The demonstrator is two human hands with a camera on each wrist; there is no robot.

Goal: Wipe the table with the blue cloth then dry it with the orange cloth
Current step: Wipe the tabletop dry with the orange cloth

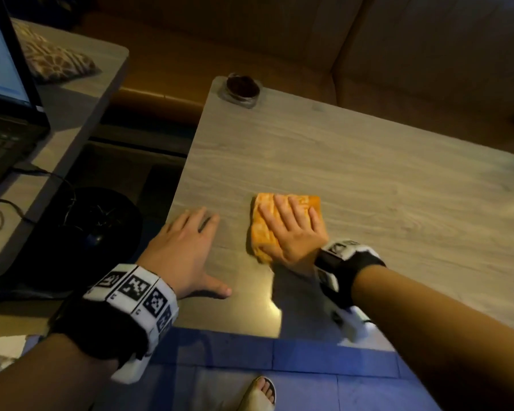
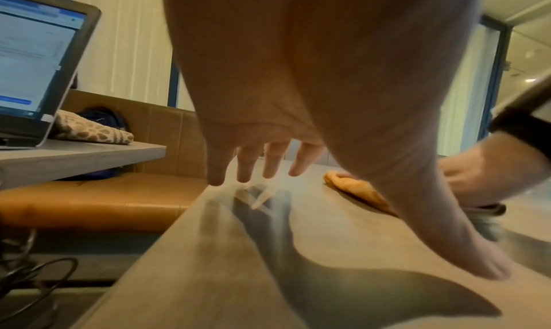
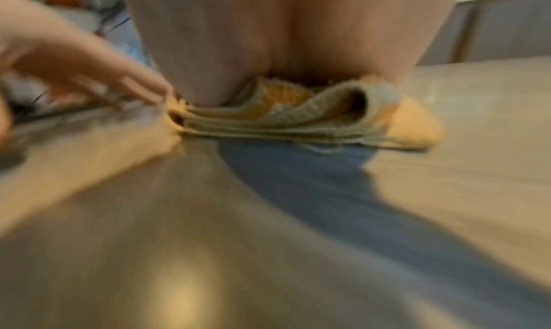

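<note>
A folded orange cloth (image 1: 263,229) lies on the grey wood-grain table (image 1: 368,173) near its left front part. My right hand (image 1: 291,229) lies flat on top of it with straight fingers, pressing it down. In the right wrist view the orange cloth (image 3: 298,119) shows its folded layers under the palm, blurred. My left hand (image 1: 187,244) rests spread on the table near its left edge, holding nothing; the left wrist view shows its fingers (image 2: 247,164) straight over the table edge. No blue cloth is in view.
A small dark round jar (image 1: 241,89) stands at the table's far left corner. A second table (image 1: 80,114) to the left carries an open laptop (image 1: 3,93) and a patterned pouch (image 1: 54,59). Brown bench seating (image 1: 368,54) runs behind. Cables (image 1: 42,188) hang between the tables.
</note>
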